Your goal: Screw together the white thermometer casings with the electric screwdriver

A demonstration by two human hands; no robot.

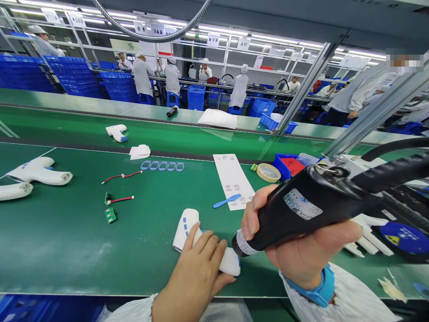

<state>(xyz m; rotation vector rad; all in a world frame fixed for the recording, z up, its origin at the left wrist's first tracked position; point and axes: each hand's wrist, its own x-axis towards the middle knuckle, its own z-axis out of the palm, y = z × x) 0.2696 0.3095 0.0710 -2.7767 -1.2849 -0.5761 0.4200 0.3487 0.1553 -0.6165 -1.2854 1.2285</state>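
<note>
A: What is recorded for the largest items?

B: A green bench (67, 250) is seen, spanning the whole width of the view. Behind it a second green surface is noted, with a white pad (217, 118) and a small black tool (172, 111) lying on it. Stacks of blue crates (73, 76) and several persons in white coats and caps are observed further back.

A: And the hands?

B: A black electric screwdriver (301, 214) is grasped by the right hand (301, 250); the grip is clenched around its barrel, and its tip end is brought down against a white thermometer housing (201, 241). A blue wrist strap (318, 288) is worn on that arm. The housing is lying flat on the bench near the front edge, and is pressed down by the left hand (197, 268), fingers laid over its middle. Whether the left grip is wrapped around it or only resting on top cannot be told.

A: Medium items?

B: Two more white housings (38, 172) are noted at the far left of the bench, one (117, 132) on the surface behind. A printed paper sheet (233, 181) is laid near the centre, with a blue plastic tool (227, 201) partly on it. A blue tray (288, 164) and a tape roll (268, 172) are seen to its right.

A: Smallest?

B: A row of blue rings (162, 166), red-wired leads (121, 176), a green circuit board (110, 215), and a folded white cloth (140, 151) are logged.
</note>
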